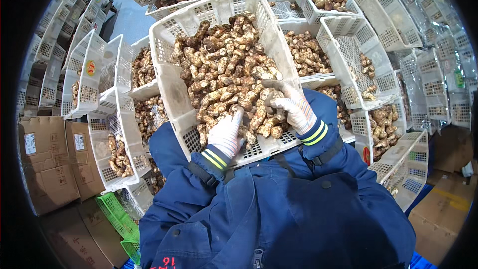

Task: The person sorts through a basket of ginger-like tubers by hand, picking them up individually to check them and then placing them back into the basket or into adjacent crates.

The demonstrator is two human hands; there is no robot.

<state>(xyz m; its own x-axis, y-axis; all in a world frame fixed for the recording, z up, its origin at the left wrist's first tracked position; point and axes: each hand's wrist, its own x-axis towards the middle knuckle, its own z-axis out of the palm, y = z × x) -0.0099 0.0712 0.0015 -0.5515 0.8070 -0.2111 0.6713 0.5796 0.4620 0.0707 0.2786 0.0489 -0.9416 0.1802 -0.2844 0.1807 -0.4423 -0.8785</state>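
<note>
A large white plastic crate stands before me, tilted in view, with a heap of brown-and-cream mushrooms that look like matsutake. My left hand, in a striped white knit glove, reaches into the near side of the heap; its fingertips are partly hidden among the mushrooms. On the heap's right side, my right hand wears a matching glove with dirt-darkened fingertips. Its fingers are bent and touch the mushrooms there. Whether either hand grips one is not clear.
More white crates surround me: one on the left and one on the right hold a few mushrooms. Fuller crates stand lower down. Cardboard boxes and a green basket are at lower left.
</note>
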